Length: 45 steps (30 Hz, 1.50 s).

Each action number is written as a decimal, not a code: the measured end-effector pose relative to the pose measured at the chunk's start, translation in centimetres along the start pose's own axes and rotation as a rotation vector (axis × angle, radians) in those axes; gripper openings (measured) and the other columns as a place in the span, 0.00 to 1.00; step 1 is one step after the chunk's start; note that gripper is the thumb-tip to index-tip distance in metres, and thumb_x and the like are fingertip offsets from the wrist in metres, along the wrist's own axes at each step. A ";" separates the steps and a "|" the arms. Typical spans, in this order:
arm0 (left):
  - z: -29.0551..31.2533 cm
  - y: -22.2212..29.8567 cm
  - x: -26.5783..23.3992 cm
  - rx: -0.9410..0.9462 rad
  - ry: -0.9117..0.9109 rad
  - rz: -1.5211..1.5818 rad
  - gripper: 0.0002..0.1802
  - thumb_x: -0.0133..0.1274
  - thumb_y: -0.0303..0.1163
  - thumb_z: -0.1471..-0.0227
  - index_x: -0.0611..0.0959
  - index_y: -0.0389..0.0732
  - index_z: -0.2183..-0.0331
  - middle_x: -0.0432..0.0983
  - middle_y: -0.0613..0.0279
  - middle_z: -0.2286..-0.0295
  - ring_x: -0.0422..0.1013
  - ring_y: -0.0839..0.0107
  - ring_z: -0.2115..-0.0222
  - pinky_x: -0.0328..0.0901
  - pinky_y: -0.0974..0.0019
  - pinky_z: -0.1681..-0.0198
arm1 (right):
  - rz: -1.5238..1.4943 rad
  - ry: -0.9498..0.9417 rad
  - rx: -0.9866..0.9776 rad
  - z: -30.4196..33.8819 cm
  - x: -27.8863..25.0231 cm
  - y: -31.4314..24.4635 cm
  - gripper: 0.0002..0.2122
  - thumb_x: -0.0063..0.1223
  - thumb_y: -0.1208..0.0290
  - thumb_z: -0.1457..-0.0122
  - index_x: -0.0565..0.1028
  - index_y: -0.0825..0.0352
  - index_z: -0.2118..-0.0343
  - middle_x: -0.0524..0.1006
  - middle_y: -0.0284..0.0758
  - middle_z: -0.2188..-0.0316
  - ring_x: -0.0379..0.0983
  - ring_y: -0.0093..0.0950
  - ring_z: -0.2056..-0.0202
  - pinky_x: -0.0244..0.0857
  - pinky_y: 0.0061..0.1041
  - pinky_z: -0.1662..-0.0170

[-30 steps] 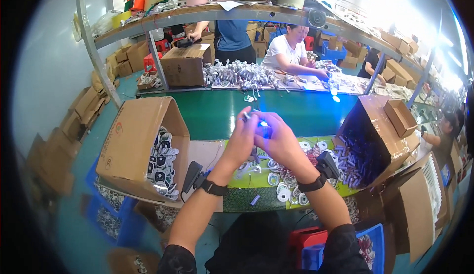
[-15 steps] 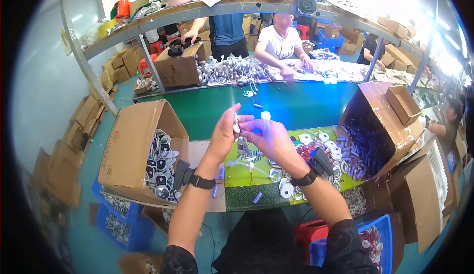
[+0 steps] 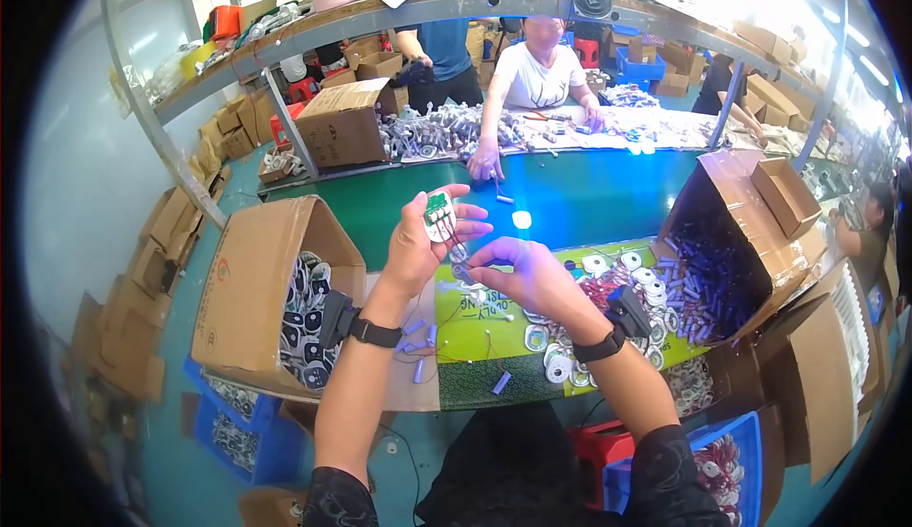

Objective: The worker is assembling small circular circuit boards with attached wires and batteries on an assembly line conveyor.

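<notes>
My left hand (image 3: 415, 247) is closed round a white plastic piece with a green circuit board (image 3: 439, 209) facing up. Red and dark wires (image 3: 452, 238) run from the board down toward my right hand (image 3: 525, 275), whose thumb and fingertips pinch together at their lower end. A small greyish part (image 3: 461, 271) shows at those fingertips, too blurred to name. Below my hands lies a green and yellow printed mat (image 3: 465, 323). Purple cylindrical cells (image 3: 418, 367) are scattered left of it, and another purple cell (image 3: 501, 383) rests at its front edge.
On the left, an open carton (image 3: 252, 290) holds white-and-black pieces. White discs with red wires (image 3: 646, 294) lie by my right forearm, beside a tipped carton (image 3: 750, 214) of purple cells. Beyond runs a green conveyor belt (image 3: 380, 199); a co-worker's hand (image 3: 485, 162) reaches onto it.
My left hand has turned, so the circuit board now faces up. The pale armed assembly below my hands is no longer visible there. The co-worker's hand has reached onto the belt.
</notes>
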<state>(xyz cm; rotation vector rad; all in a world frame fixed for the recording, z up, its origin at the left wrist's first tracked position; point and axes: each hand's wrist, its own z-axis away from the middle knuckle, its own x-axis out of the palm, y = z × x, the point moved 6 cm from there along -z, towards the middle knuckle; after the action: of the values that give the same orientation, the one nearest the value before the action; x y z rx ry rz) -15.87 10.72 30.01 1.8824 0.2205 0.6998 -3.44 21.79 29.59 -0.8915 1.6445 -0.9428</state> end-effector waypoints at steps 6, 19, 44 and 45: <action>-0.5 1.0 0.4 0.006 -0.043 -0.071 0.41 0.27 0.64 0.30 0.71 0.34 0.45 0.82 0.47 0.59 0.81 0.53 0.56 0.74 0.54 0.48 | -0.054 -0.008 -0.052 -0.3 0.9 0.7 0.11 0.63 0.68 0.38 0.84 0.68 0.58 0.85 0.39 0.60 0.81 0.30 0.57 0.73 0.31 0.51; 0.1 2.1 1.2 0.087 -0.022 -0.401 0.41 0.30 0.66 0.32 0.66 0.36 0.43 0.75 0.50 0.55 0.76 0.61 0.52 0.72 0.59 0.47 | -0.448 -0.112 -0.084 -0.9 2.1 0.5 0.11 0.58 0.72 0.34 0.75 0.69 0.51 0.81 0.33 0.55 0.77 0.20 0.53 0.70 0.25 0.48; -0.9 -3.6 -4.6 0.095 0.152 -0.879 0.27 0.39 0.55 0.28 0.64 0.38 0.50 0.75 0.54 0.64 0.74 0.70 0.70 0.72 0.65 0.63 | -0.317 -0.071 0.236 -4.3 3.9 4.9 0.11 0.50 0.64 0.27 0.78 0.66 0.57 0.75 0.25 0.70 0.72 0.15 0.72 0.71 0.20 0.65; -0.9 -3.9 -4.8 0.096 0.150 -0.876 0.27 0.39 0.55 0.28 0.64 0.38 0.50 0.75 0.54 0.64 0.74 0.70 0.70 0.72 0.65 0.63 | -0.293 -0.066 0.276 -4.3 3.9 5.1 0.11 0.49 0.64 0.27 0.78 0.65 0.57 0.72 0.23 0.73 0.68 0.14 0.75 0.70 0.20 0.69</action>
<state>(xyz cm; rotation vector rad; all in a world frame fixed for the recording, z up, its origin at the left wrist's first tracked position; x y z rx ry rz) -19.65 10.85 25.02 1.5922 1.1074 0.2173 -9.03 21.21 24.29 -0.9755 1.3081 -1.2921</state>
